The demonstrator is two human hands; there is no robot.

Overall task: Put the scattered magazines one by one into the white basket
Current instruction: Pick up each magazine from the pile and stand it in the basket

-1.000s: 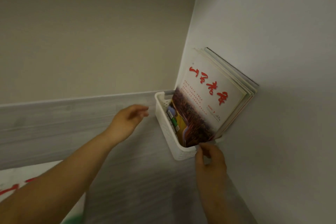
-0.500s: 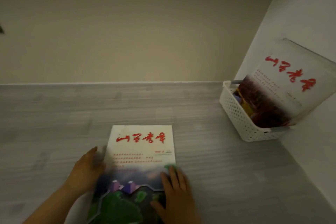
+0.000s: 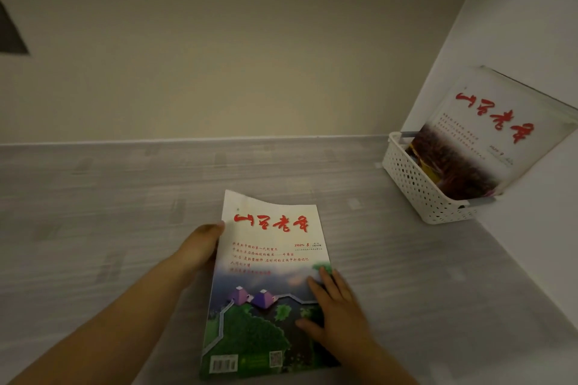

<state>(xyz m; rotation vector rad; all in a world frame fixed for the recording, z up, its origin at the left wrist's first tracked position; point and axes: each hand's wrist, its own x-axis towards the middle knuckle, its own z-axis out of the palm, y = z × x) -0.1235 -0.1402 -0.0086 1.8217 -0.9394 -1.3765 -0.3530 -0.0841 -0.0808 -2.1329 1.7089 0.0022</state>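
A magazine [image 3: 269,266] with red title characters and a green landscape cover lies on the grey wood-grain surface in front of me. My left hand [image 3: 200,247] grips its left edge, thumb on the cover, and that edge is lifted and curled. My right hand [image 3: 336,306] rests flat on the cover's lower right, fingers spread. The white perforated basket [image 3: 416,187] stands at the far right corner against the wall. Several magazines [image 3: 488,137] lean upright in it, the front one with the same red title.
The grey surface [image 3: 109,212] meets a beige wall at the back and a white wall [image 3: 531,9] on the right. A dark shape [image 3: 11,34] shows at the left edge on the wall.
My view swung from the basket to the surface. Both hands left the basket and came onto the loose magazine; the left hand now lifts its left edge.
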